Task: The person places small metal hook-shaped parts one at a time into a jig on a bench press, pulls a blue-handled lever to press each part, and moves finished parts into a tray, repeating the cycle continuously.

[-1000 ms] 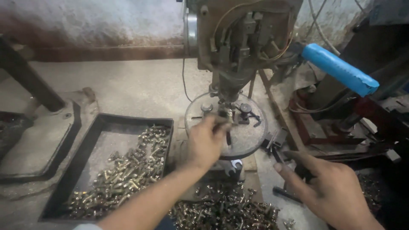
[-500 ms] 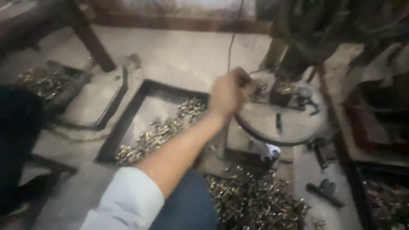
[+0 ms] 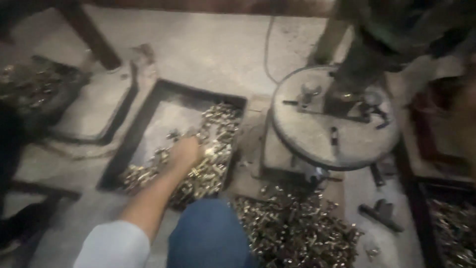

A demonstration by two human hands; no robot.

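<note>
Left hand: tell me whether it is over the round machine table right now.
No, the left hand is in the dark tray among brass parts.

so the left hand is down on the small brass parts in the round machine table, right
Not quite. The head view shows the left hand down on the small brass parts in the dark rectangular tray on the floor, not on the round machine table, which stands to its right.

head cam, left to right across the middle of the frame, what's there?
Dark tray of small metal parts → flat empty tray → black tray with brass parts and the left hand → round machine table → dark bin of parts.
</note>
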